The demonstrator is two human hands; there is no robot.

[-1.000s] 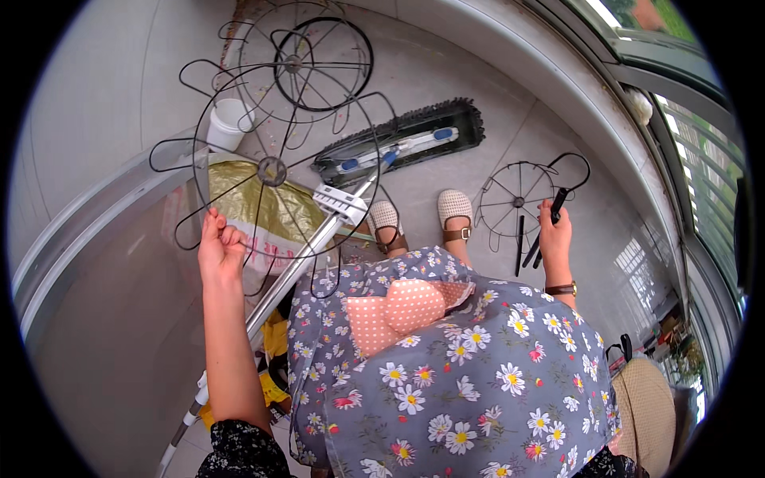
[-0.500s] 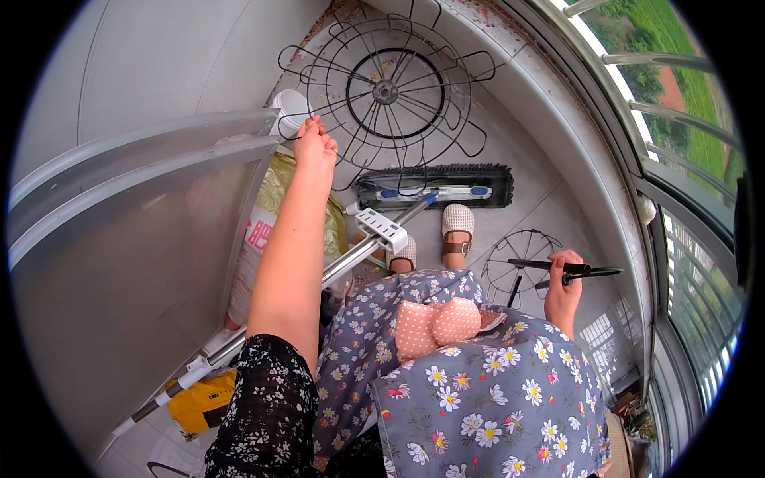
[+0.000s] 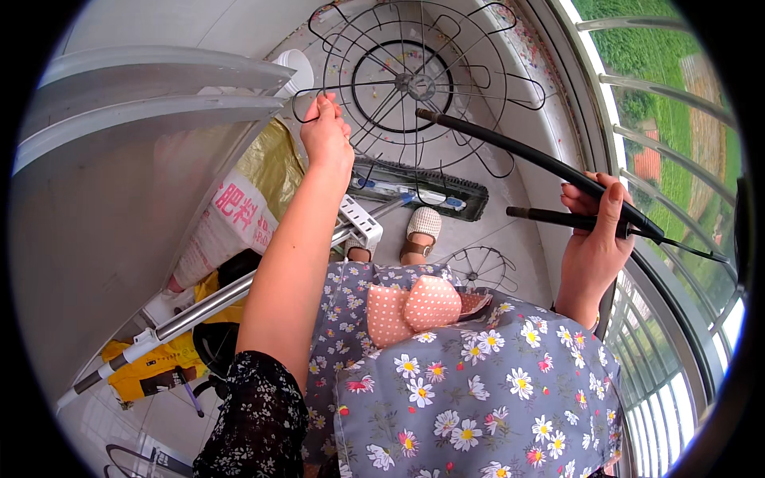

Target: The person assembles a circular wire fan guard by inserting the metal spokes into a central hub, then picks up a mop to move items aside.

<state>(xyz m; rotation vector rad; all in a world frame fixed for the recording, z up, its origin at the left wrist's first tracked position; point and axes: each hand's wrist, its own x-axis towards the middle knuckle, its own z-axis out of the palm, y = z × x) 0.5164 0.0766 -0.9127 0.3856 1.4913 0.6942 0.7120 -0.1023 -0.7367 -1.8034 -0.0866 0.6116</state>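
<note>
My left hand [image 3: 328, 142] is closed on the looped rim of a large round black wire rack [image 3: 416, 86], which has spokes, a grey hub and a dark inner ring. The rack hangs ahead of me above the floor. In my right hand [image 3: 594, 259], on the right by the window, are black tubes [image 3: 518, 149]. One is long and slightly curved, and its tip overlaps the rack in view, a little below the hub. A shorter one lies between my fingers, and a thin black end sticks out to the right. Whether the tubes are joined is hard to see.
A flat mop [image 3: 414, 190] lies on the floor past my slippers. Beside my left arm are a metal pole with a white slotted holder [image 3: 360, 223], sacks [image 3: 231, 215] and a sliding glass door [image 3: 135, 175]. A smaller wire rack [image 3: 478, 267] and barred window [image 3: 677, 88] are right.
My right hand has risen and turned, swinging the long black tube toward the large rack. The rack and my left hand have shifted slightly right in view.
</note>
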